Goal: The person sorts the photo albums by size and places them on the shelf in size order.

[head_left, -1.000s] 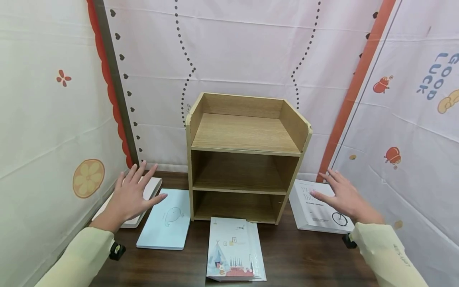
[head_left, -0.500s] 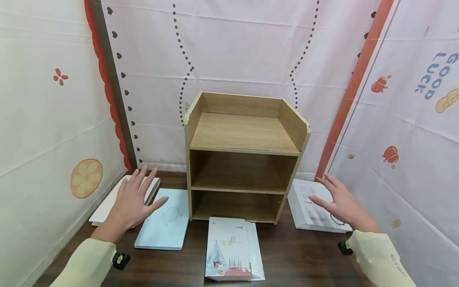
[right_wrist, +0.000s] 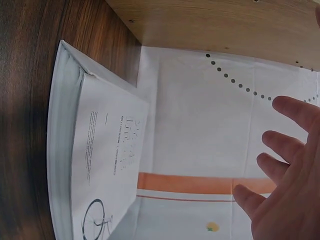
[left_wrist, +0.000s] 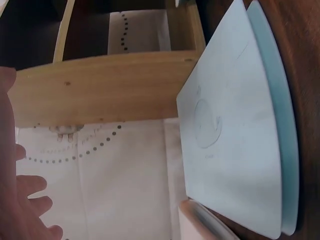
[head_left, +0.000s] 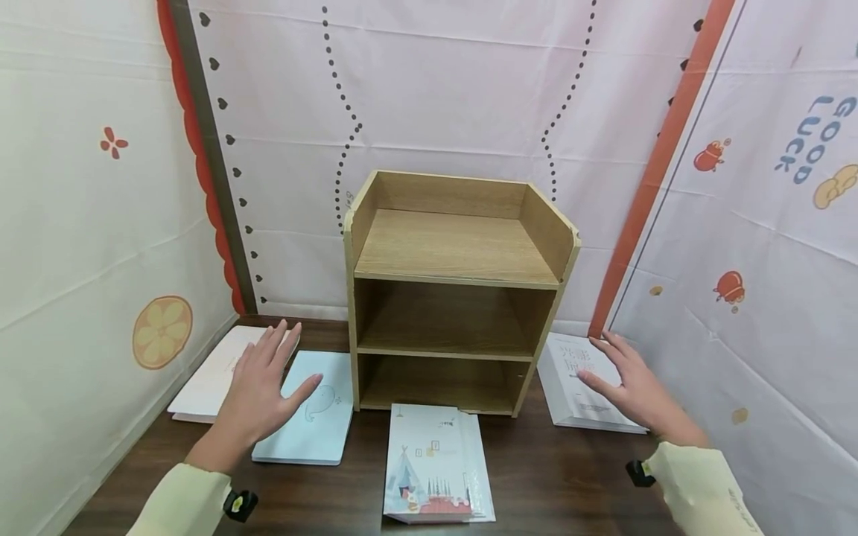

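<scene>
My left hand (head_left: 258,394), fingers spread and holding nothing, hovers over the pale blue notebook (head_left: 302,428) with a whale drawing. Left of it lies a white book (head_left: 211,372), partly covered by the hand in the head view. On the other side my right hand (head_left: 633,383) is also spread, above a thick white book (head_left: 579,394); the right wrist view shows a bicycle printed on that book's cover (right_wrist: 107,170). Between the hands, a book with a tent picture (head_left: 425,461) lies in front of the wooden shelf (head_left: 456,249), on top of another book or sheet.
The three-level shelf stands at the back middle of the dark wooden table (head_left: 550,491), its levels bare. Printed cloth walls (head_left: 449,89) enclose the table at the left, back and right. The shelf's side panel (left_wrist: 105,90) rises close beside the blue notebook.
My left hand has come lower and to the right, showing more of the white book. My right hand has shifted slightly left and down. Books and shelf have stayed in place.
</scene>
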`<state>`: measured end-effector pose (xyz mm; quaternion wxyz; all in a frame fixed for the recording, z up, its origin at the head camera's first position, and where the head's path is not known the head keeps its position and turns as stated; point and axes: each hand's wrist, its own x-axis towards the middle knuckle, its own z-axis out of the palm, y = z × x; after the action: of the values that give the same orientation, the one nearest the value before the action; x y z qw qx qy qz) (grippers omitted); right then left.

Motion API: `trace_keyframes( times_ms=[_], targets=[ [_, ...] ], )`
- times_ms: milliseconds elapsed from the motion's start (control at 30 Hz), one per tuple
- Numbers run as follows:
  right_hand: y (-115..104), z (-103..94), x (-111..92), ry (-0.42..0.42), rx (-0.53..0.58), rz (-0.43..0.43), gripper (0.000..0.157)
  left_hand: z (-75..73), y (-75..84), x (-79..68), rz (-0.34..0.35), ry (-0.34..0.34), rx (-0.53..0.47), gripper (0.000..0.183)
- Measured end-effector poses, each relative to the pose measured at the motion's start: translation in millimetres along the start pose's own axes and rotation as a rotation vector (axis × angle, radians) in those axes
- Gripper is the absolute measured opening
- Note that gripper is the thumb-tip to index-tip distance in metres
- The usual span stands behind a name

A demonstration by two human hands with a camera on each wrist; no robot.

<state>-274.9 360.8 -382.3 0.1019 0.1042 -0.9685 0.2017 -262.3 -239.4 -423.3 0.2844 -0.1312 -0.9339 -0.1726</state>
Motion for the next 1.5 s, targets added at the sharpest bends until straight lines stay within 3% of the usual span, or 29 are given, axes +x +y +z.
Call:
trace_keyframes(
  times_ms=[467,833,1267,1500],
  targets=[
    [-2,3.6,-12,0.021,0.019,0.004,0.081,5.5,18.2,-15.6,0.052,0.050,0.009,0.088],
    [-1,12.8,-23,0.047,0.032,0.030,0.082,9.2,34.6,-29.3,0.034,0.049,-0.044,0.084],
    [3,26.0,-35,0.138,0.100,-0.019,0.067,15.4,57.5,-36.7,0.103,0.114,-0.079,0.081],
    [5,34.8,-41,0.158,0.133,-0.025,0.062,20.2,73.8,-39.2,0.097,0.085,-0.112,0.077]
  ],
)
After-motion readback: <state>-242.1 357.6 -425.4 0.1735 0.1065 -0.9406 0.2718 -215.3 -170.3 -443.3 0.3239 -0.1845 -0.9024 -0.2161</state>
